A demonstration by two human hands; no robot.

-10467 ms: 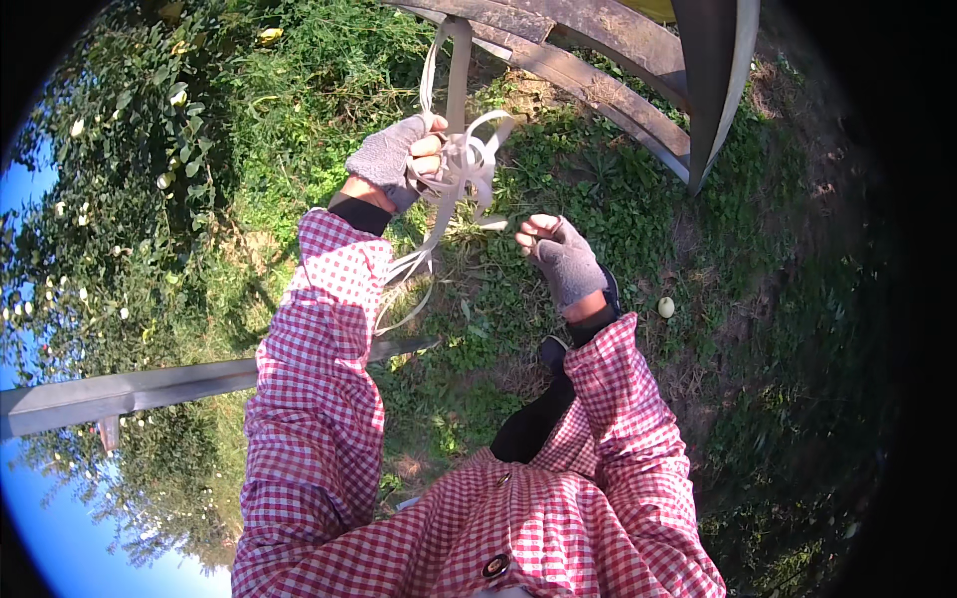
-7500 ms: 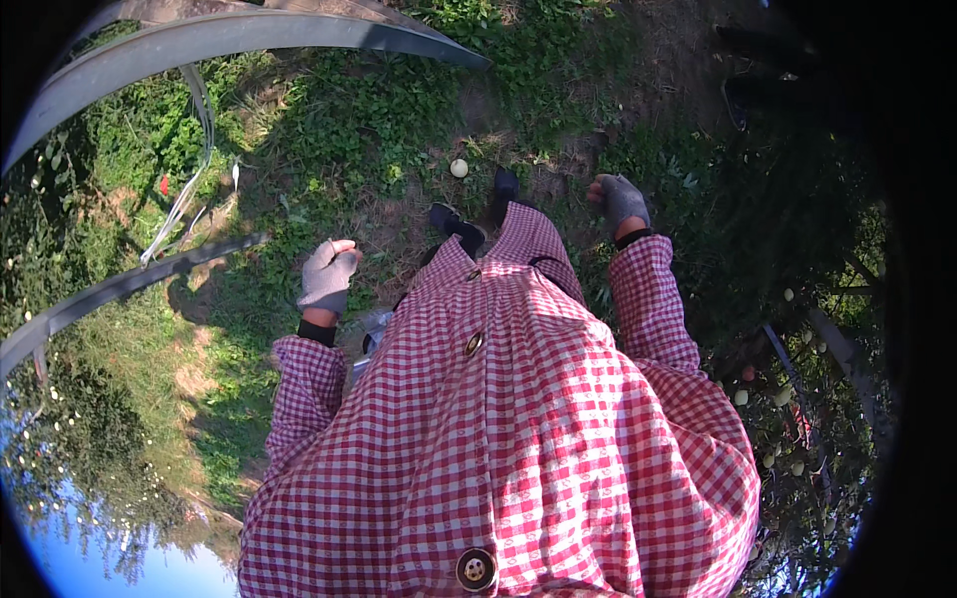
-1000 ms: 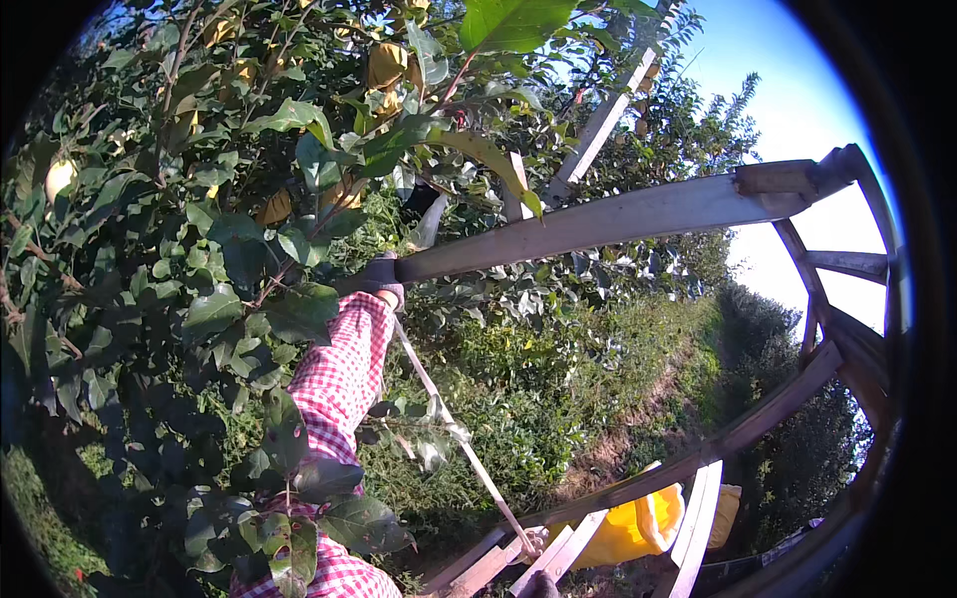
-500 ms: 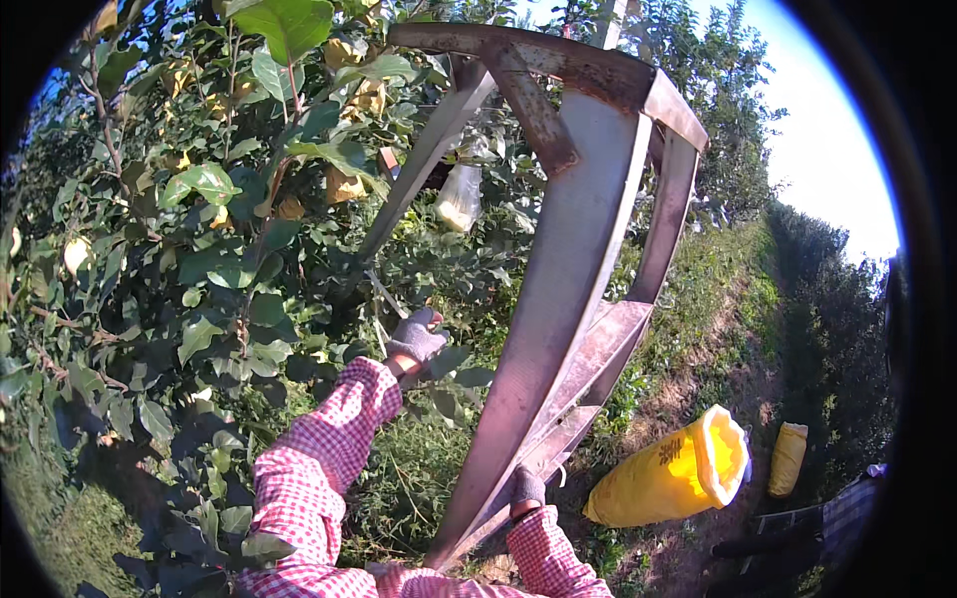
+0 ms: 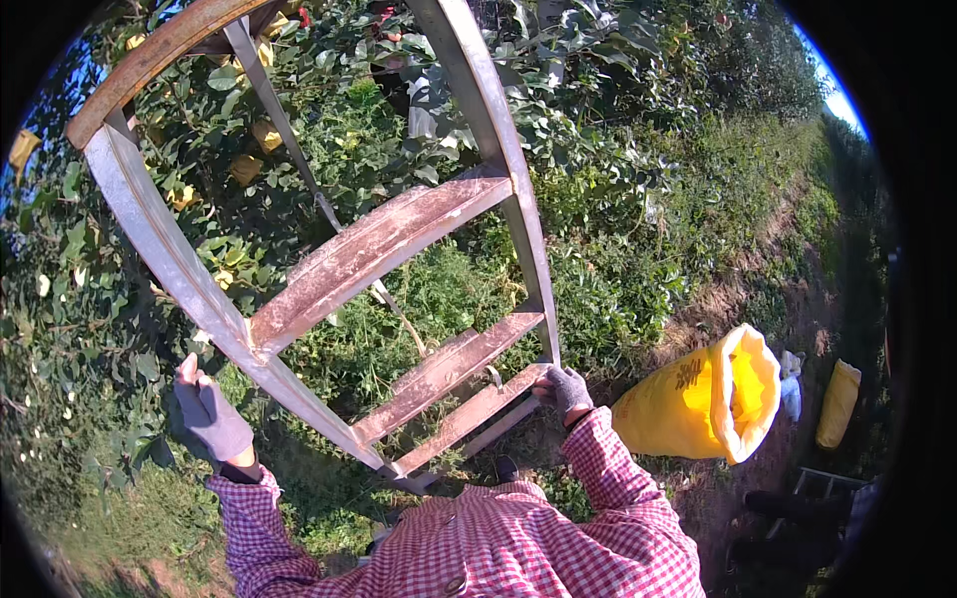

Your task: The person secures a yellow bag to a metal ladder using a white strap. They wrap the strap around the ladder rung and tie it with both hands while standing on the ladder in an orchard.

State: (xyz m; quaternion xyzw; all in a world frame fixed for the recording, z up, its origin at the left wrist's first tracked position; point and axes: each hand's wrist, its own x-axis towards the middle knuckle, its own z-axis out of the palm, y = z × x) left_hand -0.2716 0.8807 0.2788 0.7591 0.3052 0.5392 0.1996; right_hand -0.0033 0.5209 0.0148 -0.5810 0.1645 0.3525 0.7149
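Observation:
In front of me stands a metal stepladder (image 5: 374, 251) with rusty, dirt-streaked steps and curved-looking side rails. My right hand (image 5: 565, 390), in a grey fingerless glove, is closed round its right rail, low down beside one of the lower steps. My left hand (image 5: 212, 414), gloved the same way, is raised just outside the left rail, apart from it. Its fingers are stretched out and nothing is in them. Both arms wear red-and-white checked sleeves.
To the right a large yellow sack (image 5: 666, 407) leans with its mouth open, and another yellow sack (image 5: 838, 404) stands farther right. Leafy trees with yellow paper bags (image 5: 245, 169) fill the left and back. A dark-clothed shape at the lower right is unclear.
The ladder now faces me, its steps in full view and its top swung left. My left hand has come back from the foliage to the ladder's left side. My right hand stays on the ladder.

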